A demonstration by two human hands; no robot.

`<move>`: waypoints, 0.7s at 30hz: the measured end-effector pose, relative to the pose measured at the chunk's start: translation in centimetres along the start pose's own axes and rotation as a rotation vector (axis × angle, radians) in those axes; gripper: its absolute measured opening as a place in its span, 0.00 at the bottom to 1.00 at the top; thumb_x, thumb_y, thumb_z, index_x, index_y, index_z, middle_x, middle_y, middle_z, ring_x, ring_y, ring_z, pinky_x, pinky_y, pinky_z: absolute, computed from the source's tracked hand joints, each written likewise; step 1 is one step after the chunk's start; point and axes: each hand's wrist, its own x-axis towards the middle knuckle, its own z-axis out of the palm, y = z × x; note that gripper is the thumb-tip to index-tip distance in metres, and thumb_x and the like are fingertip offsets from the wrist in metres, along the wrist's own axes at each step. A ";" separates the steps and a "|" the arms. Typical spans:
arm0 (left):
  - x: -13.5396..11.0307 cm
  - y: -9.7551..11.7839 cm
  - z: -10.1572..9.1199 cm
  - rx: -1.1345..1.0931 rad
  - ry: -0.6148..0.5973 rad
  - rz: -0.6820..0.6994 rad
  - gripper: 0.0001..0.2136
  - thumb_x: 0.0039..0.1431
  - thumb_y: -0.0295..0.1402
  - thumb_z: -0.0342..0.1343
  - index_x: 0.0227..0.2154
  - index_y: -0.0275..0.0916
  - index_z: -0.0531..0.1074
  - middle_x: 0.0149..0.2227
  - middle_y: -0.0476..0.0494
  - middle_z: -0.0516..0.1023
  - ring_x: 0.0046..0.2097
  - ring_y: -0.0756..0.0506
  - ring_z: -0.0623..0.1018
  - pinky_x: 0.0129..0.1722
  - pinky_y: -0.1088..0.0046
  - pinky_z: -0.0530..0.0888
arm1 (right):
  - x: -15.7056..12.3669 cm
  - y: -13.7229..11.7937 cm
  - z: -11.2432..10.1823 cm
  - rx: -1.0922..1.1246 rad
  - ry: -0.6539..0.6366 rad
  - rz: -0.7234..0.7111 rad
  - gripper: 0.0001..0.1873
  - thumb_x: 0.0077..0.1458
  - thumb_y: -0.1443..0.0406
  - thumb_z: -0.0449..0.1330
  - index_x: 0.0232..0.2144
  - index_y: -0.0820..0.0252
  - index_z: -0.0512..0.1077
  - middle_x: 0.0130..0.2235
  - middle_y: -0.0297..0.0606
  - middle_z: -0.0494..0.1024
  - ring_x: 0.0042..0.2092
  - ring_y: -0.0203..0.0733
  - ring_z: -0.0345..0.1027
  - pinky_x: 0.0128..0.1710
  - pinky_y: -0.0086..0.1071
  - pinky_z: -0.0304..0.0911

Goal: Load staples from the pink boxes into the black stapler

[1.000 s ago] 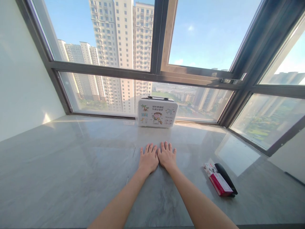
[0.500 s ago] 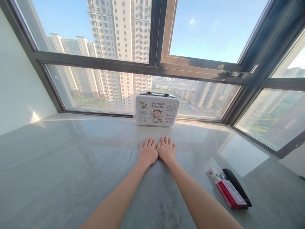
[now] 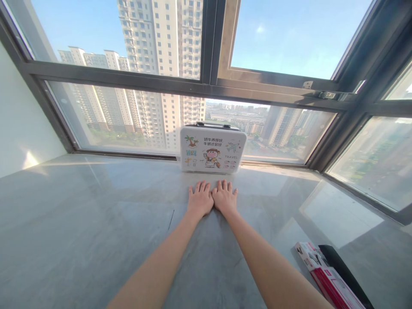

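My left hand (image 3: 199, 200) and my right hand (image 3: 225, 198) lie flat, palms down, side by side on the grey marble sill (image 3: 96, 223), thumbs touching and fingers stretched out. Neither holds anything. Just beyond the fingertips a small white case (image 3: 212, 149) with cartoon stickers and a dark handle stands upright against the window glass, a short gap from my hands.
A red and white box (image 3: 331, 281) lies on a flat black object (image 3: 346, 274) at the lower right of the sill. Large windows with dark frames (image 3: 209, 88) close the far and right sides. A white wall (image 3: 22, 124) bounds the left.
The view has shifted closer and lower: the case looks larger, and the red box has slid toward the bottom right corner. My hands stay flat together in front of the case.
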 end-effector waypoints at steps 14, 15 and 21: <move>5.4 -1.1 2.0 -0.020 -0.026 -0.013 0.25 0.69 0.41 0.29 0.66 0.48 0.54 0.70 0.48 0.52 0.70 0.39 0.48 0.66 0.43 0.45 | 5.4 0.0 2.2 0.025 0.003 0.008 0.33 0.67 0.53 0.34 0.70 0.57 0.47 0.71 0.45 0.45 0.70 0.56 0.31 0.63 0.58 0.32; 5.6 -1.2 2.0 -0.020 -0.026 -0.015 0.25 0.69 0.41 0.29 0.66 0.48 0.54 0.70 0.48 0.52 0.70 0.39 0.48 0.66 0.43 0.45 | 5.6 -0.1 2.3 0.028 0.000 0.010 0.33 0.67 0.53 0.34 0.70 0.57 0.47 0.71 0.45 0.44 0.70 0.56 0.31 0.63 0.58 0.32; 6.2 -1.1 2.1 -0.018 -0.025 -0.022 0.25 0.69 0.42 0.29 0.66 0.47 0.54 0.70 0.48 0.53 0.70 0.39 0.48 0.66 0.44 0.46 | 6.1 -0.1 2.5 0.043 0.006 0.027 0.33 0.67 0.54 0.35 0.70 0.58 0.47 0.71 0.44 0.43 0.70 0.56 0.30 0.64 0.57 0.31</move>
